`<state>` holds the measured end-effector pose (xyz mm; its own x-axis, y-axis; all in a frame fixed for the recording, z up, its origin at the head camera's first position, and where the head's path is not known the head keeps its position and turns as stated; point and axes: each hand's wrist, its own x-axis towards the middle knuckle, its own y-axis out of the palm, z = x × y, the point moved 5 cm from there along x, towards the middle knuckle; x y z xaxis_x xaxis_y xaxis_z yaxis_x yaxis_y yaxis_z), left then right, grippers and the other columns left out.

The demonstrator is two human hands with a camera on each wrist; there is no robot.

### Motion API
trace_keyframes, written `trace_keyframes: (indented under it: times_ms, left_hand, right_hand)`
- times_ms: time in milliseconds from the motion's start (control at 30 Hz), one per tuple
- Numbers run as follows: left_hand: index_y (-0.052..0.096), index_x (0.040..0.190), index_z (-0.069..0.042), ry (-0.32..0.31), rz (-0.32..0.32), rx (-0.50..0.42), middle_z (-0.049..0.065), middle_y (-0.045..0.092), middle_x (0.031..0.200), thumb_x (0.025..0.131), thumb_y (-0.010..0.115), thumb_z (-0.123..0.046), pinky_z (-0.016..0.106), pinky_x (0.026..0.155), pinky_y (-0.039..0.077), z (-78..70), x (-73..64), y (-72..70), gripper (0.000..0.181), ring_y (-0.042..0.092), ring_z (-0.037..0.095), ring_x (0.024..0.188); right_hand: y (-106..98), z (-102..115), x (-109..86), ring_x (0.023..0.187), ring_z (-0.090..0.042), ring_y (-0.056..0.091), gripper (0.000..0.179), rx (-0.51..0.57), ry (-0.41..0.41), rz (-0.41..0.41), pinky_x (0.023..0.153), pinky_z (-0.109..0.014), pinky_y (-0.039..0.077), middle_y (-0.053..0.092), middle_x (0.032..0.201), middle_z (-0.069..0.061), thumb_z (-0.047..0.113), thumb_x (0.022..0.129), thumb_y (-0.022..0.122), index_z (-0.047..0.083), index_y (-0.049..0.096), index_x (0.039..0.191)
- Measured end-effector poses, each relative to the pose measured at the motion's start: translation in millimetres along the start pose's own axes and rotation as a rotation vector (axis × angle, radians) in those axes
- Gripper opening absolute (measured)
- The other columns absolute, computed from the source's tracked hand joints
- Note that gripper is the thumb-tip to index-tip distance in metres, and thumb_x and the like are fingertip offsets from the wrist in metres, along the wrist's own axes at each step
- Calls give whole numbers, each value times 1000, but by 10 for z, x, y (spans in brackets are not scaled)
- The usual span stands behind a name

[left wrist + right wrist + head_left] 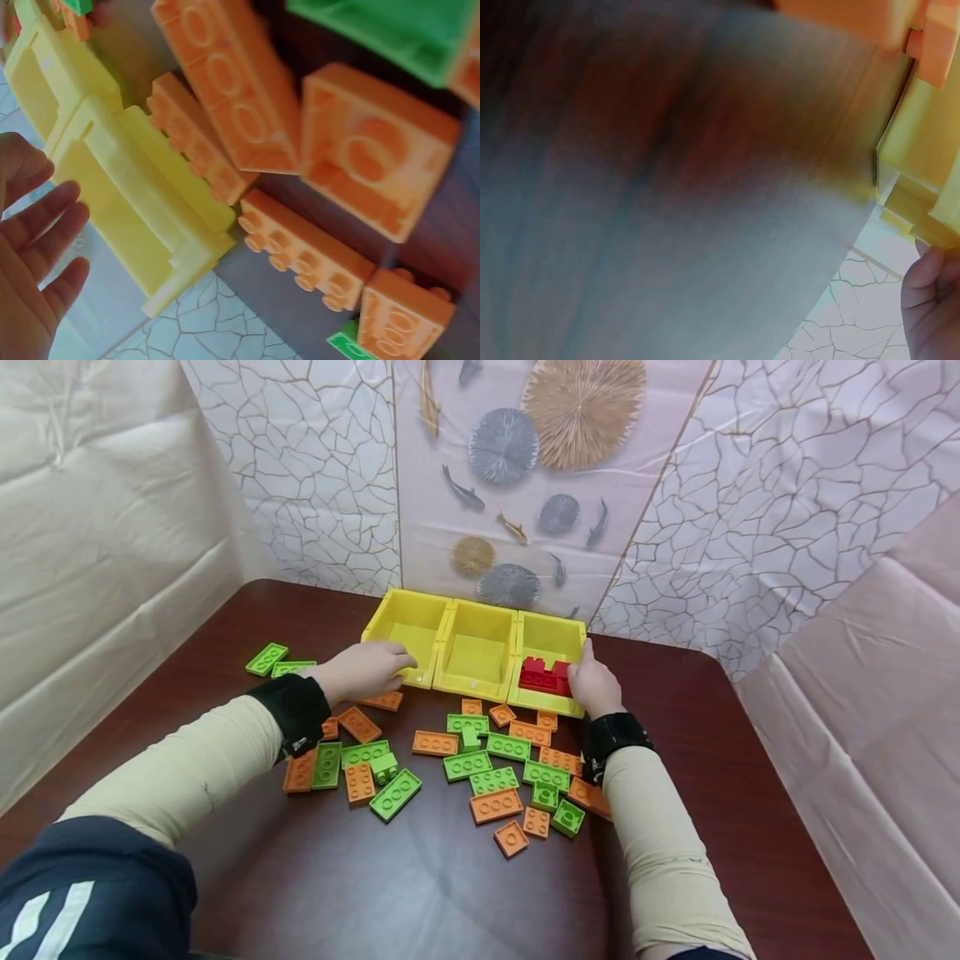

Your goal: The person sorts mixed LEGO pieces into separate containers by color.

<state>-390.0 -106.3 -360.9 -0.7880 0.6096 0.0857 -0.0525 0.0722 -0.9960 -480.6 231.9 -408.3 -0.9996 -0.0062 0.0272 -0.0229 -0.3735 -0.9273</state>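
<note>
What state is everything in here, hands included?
Left bin: open-topped, partly hidden, no bricks visible.
Middle bin: open-topped, no bricks visible.
Right bin: open-topped, holding red bricks.
Orange bricks: on the table, some hollow side up.
Green bricks: loose, some hollow side up.
Left hand: relaxed, holding nothing, at the left bin.
Right hand: pinching the right bin's outer edge.

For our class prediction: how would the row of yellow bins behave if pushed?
The yellow bins seem stiff, their walls straight. Open and hollow, they are probably light for their size. Red bricks in one end bin may make that end drag.
</note>
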Motion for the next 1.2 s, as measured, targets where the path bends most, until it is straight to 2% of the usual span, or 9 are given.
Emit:
trace_keyframes:
  times_ms: [167,300,467,567,767,933,1033,1200]
  left_hand:
    - [63,115,-6,-21,67,-25,8,60,102,90,58,-12,38,79,48,7,-95,121,26,59,23,91]
    - [64,113,-7,-15,112,7,8,61,99,90,59,-13,37,76,49,6,-140,214,25,58,21,86]
    - [64,107,-7,11,118,40,5,59,89,88,61,-12,35,71,48,26,-184,297,19,54,19,76]
    - [63,107,-8,15,115,41,5,59,88,87,62,-11,35,71,47,40,-191,330,20,54,19,75]
    - [63,108,-7,35,109,42,6,58,91,86,61,-5,34,70,47,9,-183,350,22,53,20,76]
    - [63,107,-9,45,125,48,5,57,91,86,62,-5,33,70,46,-14,-154,372,22,51,19,75]
    - [62,107,-10,58,130,42,4,56,90,85,65,-9,33,68,46,-26,-136,378,22,50,18,73]
    - [60,116,-10,77,106,4,6,55,98,85,67,-16,33,68,47,-117,-65,270,32,53,19,76]
  right_hand:
    - [14,-21,1,66,-32,49,65,0,16,-5,63,-39,39,50,75,-16,26,98,33,10,-4,150]
    - [30,-48,35,69,-32,50,65,-8,25,0,65,-39,40,51,78,-16,28,99,32,12,-5,150]
    - [39,-49,54,72,-32,51,65,-10,20,6,66,-40,40,52,80,-16,28,99,32,11,-5,150]
    - [25,-30,34,69,-32,50,65,-11,9,1,64,-39,40,52,78,-16,28,99,32,11,-4,150]
    - [-1,-10,12,67,-31,50,65,-14,-1,-11,62,-38,40,51,76,-16,28,99,32,10,-4,150]
    - [-1,-13,10,78,-33,52,65,-3,20,-4,73,-43,43,56,92,-20,28,99,33,11,-4,150]
    - [8,-13,14,80,-34,52,65,0,26,-1,75,-44,43,56,97,-20,28,99,33,11,-4,150]
    - [17,-13,28,79,-33,52,65,1,23,1,74,-43,43,56,95,-19,28,99,33,12,-5,150]
